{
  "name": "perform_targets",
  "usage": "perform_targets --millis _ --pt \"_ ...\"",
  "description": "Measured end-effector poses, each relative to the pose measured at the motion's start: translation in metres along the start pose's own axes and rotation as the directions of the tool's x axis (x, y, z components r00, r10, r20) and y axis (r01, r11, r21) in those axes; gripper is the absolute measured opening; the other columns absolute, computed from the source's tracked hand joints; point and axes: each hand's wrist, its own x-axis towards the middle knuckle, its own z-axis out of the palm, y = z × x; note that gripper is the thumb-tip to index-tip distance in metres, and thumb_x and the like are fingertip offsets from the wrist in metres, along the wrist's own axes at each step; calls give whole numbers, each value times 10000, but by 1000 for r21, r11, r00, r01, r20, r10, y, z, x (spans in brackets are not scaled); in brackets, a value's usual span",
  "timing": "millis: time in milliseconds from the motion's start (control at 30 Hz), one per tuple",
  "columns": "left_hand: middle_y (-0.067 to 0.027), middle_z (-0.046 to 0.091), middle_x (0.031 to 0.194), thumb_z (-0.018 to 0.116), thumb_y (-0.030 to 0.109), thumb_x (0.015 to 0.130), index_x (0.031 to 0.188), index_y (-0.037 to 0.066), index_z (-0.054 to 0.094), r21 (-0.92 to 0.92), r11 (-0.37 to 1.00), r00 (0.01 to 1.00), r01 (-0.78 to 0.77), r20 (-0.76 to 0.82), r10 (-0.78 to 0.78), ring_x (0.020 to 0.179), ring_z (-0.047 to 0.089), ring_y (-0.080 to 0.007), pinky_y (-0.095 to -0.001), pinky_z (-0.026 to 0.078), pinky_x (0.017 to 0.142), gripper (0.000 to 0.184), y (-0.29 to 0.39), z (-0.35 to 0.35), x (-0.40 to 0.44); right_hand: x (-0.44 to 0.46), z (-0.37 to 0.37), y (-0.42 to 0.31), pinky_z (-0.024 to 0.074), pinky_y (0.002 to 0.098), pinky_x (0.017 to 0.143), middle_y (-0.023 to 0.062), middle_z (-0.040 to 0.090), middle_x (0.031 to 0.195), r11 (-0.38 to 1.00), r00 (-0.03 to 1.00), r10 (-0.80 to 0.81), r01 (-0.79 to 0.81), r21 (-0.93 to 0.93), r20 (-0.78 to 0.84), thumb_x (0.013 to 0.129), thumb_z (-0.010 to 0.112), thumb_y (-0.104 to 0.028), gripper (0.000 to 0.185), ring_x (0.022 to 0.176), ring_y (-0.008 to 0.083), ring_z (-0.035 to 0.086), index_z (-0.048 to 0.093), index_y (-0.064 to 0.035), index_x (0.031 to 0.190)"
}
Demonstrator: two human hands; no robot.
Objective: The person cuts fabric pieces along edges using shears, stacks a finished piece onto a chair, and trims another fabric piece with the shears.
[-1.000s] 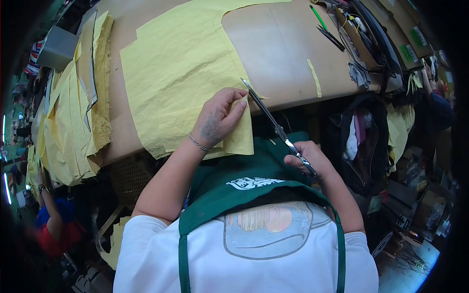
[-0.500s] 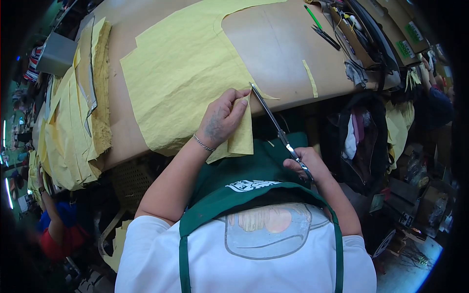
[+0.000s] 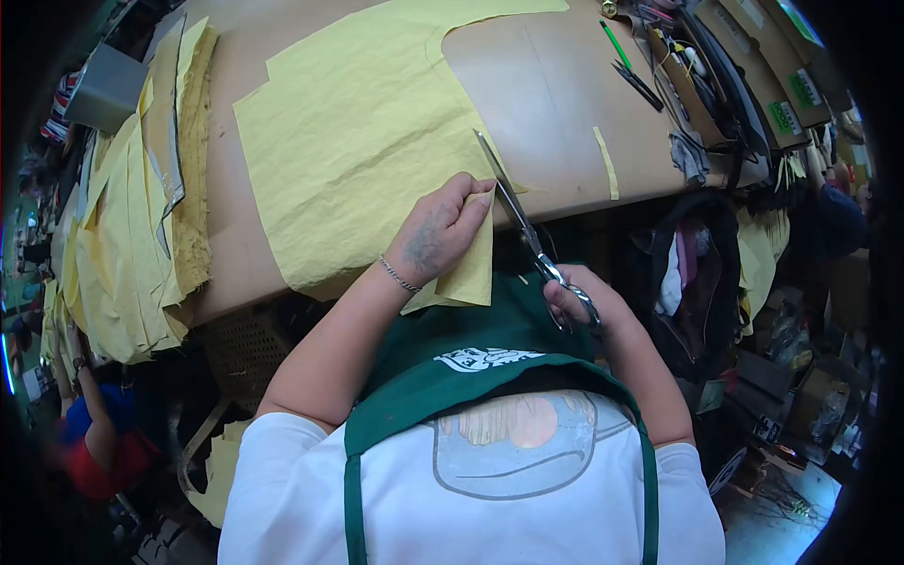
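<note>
A large yellow fabric panel (image 3: 358, 132) lies on the table, its near corner hanging over the edge. My left hand (image 3: 441, 231) pinches the panel's right edge between thumb and fingers. In my right hand (image 3: 589, 294) are long metal scissors (image 3: 529, 231), fingers in the handle loops. Their blades lean away from me and to the left, one of them lying over the yellow fabric just beyond my left fingertips. The other blade is partly hidden at the fabric edge. A narrow sliver of fabric shows beside the blades.
Stacked yellow pieces (image 3: 127, 235) hang at the table's left end, near a grey box (image 3: 108, 87). A thin yellow strip (image 3: 605, 162), a green pen (image 3: 617, 42) and black snips (image 3: 638, 87) lie to the right. A dark open bag (image 3: 697, 282) hangs below. Another person works at far left.
The scissors have moved slightly forward over the fabric, and their blades and handle loops have spread apart. My left hand keeps its pinch. The whole view has shifted a little.
</note>
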Motion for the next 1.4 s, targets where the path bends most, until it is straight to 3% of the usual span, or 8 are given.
perform_targets --millis 367,867,1067,1167,1367,1400 --pt "-129 589 1029 421 181 844 866 -18 481 17 1000 999 24 22 -24 726 524 -154 -273 415 686 209 2 -2 0 -1 -1 -8 402 248 473 13 480 532 991 993 61 -73 -111 -106 596 489 -751 698 508 98 477 493 -54 638" --pt "-124 596 1006 419 181 848 807 -18 462 -31 999 1000 21 16 -21 744 498 -123 -257 400 682 208 -2 -1 -1 -4 3 0 381 270 455 12 438 483 975 977 72 -111 -193 -200 636 546 -678 643 482 93 443 470 -44 560" --pt "-134 593 995 418 184 851 811 -15 465 -63 998 1000 23 22 -21 738 488 -122 -256 397 689 209 -4 -2 0 -2 1 4 390 255 464 7 454 513 982 984 63 -91 -165 -167 619 558 -682 638 501 92 458 473 -51 595" --pt "-125 595 996 421 181 849 804 -13 465 -69 997 999 39 31 -37 718 477 -116 -252 394 679 205 -2 -3 -1 1 -1 -5 403 250 472 6 474 549 993 993 88 -94 -76 -73 617 530 -705 658 516 95 475 482 -50 646" --pt "-89 596 993 424 178 847 834 -12 482 -64 996 998 61 32 -59 675 441 -93 -235 388 645 199 -1 -2 -3 21 0 -10 410 249 483 16 476 571 998 996 41 -46 -53 -78 594 470 -762 702 527 104 481 468 -63 652" --pt "-117 594 961 431 188 847 833 -14 472 -64 996 998 60 30 -58 692 480 -152 -265 401 653 206 -1 -3 -3 24 0 -11 410 248 483 16 474 570 998 996 38 -43 -55 -79 588 471 -765 703 525 103 477 464 -64 647"
